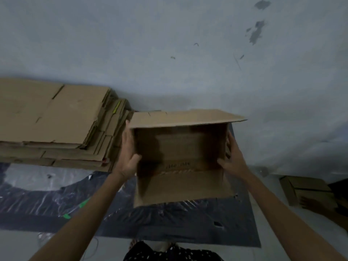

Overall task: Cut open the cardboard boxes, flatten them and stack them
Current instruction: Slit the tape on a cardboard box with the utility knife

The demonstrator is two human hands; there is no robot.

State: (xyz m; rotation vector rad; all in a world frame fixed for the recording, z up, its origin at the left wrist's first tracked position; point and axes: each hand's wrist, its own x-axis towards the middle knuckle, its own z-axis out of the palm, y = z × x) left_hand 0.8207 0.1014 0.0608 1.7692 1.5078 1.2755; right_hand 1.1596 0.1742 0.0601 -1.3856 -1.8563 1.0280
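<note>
Item: stack of flattened brown cardboard boxes (56,125), laid on the pale grey floor (188,53) at the far left, with its sheets offset in steps along the right edge.

Item: dark crinkled plastic sheet (169,225), spread on the floor below and to the right of the stack. Two small green marks (83,203) are seen on it near the left forearm.

Item: left hand (130,157), clasped on the left wall of the open brown cardboard box (180,147). The fingers are laid along the outside and the thumb is hooked over the edge to the inside.

Item: the box itself, held between both hands over the plastic sheet, just right of the stack, with its opening turned toward the camera. One long flap is spread out at the far side and another at the near side. Whether it is rested on the sheet or lifted cannot be told.

Item: right hand (233,157), clasped on the right wall in the same manner, thumb inside.

Item: loose flat brown cardboard pieces (308,193), laid on the floor at the far right, well apart from the box.
</note>
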